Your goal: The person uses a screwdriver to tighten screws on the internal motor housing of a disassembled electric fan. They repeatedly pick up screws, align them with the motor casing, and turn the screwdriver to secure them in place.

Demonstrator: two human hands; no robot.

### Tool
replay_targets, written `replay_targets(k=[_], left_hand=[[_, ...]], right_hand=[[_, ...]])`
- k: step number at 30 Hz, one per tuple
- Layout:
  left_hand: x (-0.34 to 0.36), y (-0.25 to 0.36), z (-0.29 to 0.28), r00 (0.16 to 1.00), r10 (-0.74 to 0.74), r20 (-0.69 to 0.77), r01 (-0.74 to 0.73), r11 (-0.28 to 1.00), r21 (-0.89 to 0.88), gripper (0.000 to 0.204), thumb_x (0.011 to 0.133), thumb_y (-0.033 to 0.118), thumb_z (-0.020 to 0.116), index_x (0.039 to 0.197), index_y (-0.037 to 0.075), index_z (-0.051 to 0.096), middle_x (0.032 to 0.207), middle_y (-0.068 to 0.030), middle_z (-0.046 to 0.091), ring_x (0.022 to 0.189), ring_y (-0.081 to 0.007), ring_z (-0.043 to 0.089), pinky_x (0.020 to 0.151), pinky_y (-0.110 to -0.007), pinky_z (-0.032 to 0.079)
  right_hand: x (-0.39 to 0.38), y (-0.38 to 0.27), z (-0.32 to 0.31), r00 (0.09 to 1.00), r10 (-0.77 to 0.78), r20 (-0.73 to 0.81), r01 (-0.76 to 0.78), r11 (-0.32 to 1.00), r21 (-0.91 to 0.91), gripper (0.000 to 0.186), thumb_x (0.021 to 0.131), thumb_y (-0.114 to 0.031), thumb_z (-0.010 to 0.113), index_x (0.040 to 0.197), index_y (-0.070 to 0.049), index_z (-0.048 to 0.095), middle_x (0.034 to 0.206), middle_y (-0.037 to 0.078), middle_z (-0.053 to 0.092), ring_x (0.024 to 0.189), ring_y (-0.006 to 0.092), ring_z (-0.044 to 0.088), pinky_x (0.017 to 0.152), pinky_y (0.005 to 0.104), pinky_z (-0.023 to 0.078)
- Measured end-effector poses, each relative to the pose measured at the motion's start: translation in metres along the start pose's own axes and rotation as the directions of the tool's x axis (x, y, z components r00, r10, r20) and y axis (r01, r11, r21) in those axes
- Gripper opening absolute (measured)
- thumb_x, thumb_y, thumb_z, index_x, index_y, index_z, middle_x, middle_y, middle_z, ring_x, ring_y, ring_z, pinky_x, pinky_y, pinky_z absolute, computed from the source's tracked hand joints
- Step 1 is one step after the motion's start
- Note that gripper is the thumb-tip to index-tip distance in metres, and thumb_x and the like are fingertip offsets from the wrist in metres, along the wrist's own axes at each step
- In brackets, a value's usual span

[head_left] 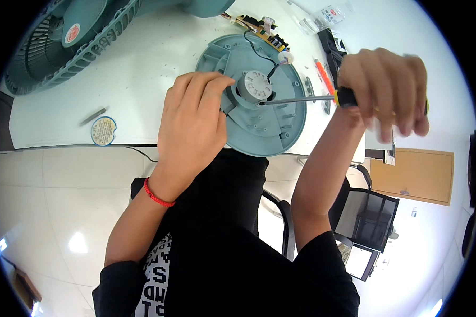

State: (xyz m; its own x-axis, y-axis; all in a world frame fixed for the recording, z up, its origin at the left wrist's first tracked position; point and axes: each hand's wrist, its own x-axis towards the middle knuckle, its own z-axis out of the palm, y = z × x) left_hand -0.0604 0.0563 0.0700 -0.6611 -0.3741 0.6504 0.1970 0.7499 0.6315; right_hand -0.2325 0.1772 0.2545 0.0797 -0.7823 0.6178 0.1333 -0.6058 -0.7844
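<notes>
A round blue-green plastic fan base [277, 124] lies at the table's front edge, its ribbed inside facing up. In its middle sits a small round silvery motor [257, 86]. My left hand [193, 113] grips the base's left side, bent fingers together and index fingertip beside the motor; the other fingertips are hidden. My right hand [388, 90], partly smeared by motion, is closed round the black and yellow handle of a screwdriver [301, 99]. Its metal shaft runs level to the left, with the tip at the motor's lower right edge.
A circuit board [262, 31] with wires lies behind the base. The large fan housing [84, 47] fills the far left. A round labelled disc [103, 131] and a small grey rod [93, 115] lie near the front edge. An orange tool [324, 75] lies right of the base; a chair [367, 219] stands beyond.
</notes>
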Motion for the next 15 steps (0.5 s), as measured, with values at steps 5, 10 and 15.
replay_targets(k=[5,10,15], left_hand=[[-0.001,-0.001,-0.001,0.999,0.031,0.039,-0.033,0.998,0.045,0.049,0.072,-0.01,0.061,0.119,0.004,0.065,0.119,-0.0091,0.065,0.115,-0.0312,0.058,0.096,-0.043,0.047],[0.003,0.002,-0.005,0.998,0.033,0.057,-0.034,0.999,0.032,0.048,0.072,-0.01,0.059,0.118,0.002,0.064,0.12,-0.0093,0.064,0.115,-0.0314,0.058,0.097,-0.043,0.047],[0.003,0.003,-0.004,0.998,0.025,0.053,-0.027,0.999,0.04,0.049,0.072,-0.01,0.06,0.119,0.003,0.064,0.122,-0.0096,0.064,0.117,-0.0317,0.057,0.098,-0.043,0.046]], right_hand=[[-0.024,0.012,0.039,0.467,-0.548,-0.694,-0.27,0.659,-0.702,0.034,0.104,-0.03,0.056,0.08,-0.006,0.063,0.059,-0.001,0.043,0.047,0.0079,0.037,0.046,0.0279,0.03],[-0.025,0.011,0.034,0.908,-0.17,-0.383,-0.001,0.914,-0.406,0.071,0.103,-0.06,0.024,0.116,-0.001,0.06,0.069,0.004,0.049,0.053,0.0127,0.047,0.046,0.0298,0.037],[-0.009,0.004,-0.017,0.985,-0.099,0.138,0.119,0.982,-0.146,0.021,0.092,-0.036,0.068,0.091,-0.015,0.069,0.116,0.007,0.058,0.103,0.0235,0.062,0.082,0.039,0.049]])
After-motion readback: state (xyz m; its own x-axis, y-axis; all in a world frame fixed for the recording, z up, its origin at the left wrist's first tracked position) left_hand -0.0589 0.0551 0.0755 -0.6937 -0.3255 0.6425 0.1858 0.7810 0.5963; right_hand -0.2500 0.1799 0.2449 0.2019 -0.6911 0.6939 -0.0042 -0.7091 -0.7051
